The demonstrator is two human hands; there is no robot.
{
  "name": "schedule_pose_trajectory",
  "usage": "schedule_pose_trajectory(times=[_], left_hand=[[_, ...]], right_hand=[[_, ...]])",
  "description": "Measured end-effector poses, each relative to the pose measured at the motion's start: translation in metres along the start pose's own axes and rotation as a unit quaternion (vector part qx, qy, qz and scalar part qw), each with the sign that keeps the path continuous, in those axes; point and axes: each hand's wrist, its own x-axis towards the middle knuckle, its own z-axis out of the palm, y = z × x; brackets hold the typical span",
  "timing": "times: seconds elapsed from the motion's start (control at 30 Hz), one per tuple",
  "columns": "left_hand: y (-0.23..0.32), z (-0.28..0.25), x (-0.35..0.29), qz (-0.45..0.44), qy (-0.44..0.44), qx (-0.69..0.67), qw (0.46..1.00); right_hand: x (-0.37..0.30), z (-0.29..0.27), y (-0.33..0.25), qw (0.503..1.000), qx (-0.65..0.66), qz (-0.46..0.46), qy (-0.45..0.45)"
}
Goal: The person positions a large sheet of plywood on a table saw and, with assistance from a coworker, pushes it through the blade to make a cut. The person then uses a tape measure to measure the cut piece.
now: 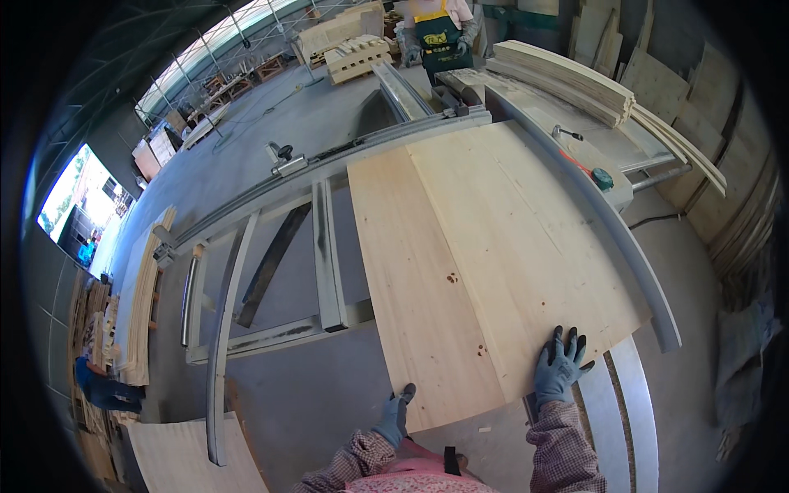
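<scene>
A large pale wooden panel (493, 246) lies flat on the sliding table saw in front of me, with a long seam down its left part and a few dark knots. At its near left corner my left hand (391, 419), in a grey-blue glove with dark fingertips, grips the edge. The thumb rests on top and the other fingers are hidden below. My right hand (560, 368), gloved alike, presses flat on the panel near its close right corner, fingers spread.
A long metal fence (612, 214) runs along the panel's right side. Stacked boards (567, 80) lie beyond it. The saw's open metal frame (329, 255) extends left. Across the machine stands a person in a green apron (442, 45). A wooden sheet (193, 456) lies low at left.
</scene>
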Motion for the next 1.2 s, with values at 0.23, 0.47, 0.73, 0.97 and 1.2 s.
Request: schedule_pose_trajectory(times=[0.23, 0.47, 0.73, 0.97, 1.2], left_hand=[[-0.01, -0.01, 0.019, -0.014, -0.04, -0.002, 0.999], [-0.018, -0.003, 0.021, 0.049, -0.012, -0.011, 0.999], [-0.014, 0.001, 0.009, 0.084, -0.004, -0.073, 0.994], [-0.008, 0.007, 0.01, 0.059, -0.05, -0.085, 0.993], [-0.024, -0.006, 0.024, 0.082, -0.029, -0.064, 0.994]], right_hand=[[0.0, -0.002, -0.001, 1.0, -0.022, 0.008, -0.018], [0.0, -0.003, -0.002, 0.999, -0.019, 0.021, -0.016], [-0.002, -0.003, -0.004, 0.999, -0.021, 0.017, -0.032], [0.0, -0.005, 0.0, 0.999, -0.028, 0.03, -0.029], [-0.002, -0.001, 0.0, 0.998, -0.03, 0.022, -0.05]])
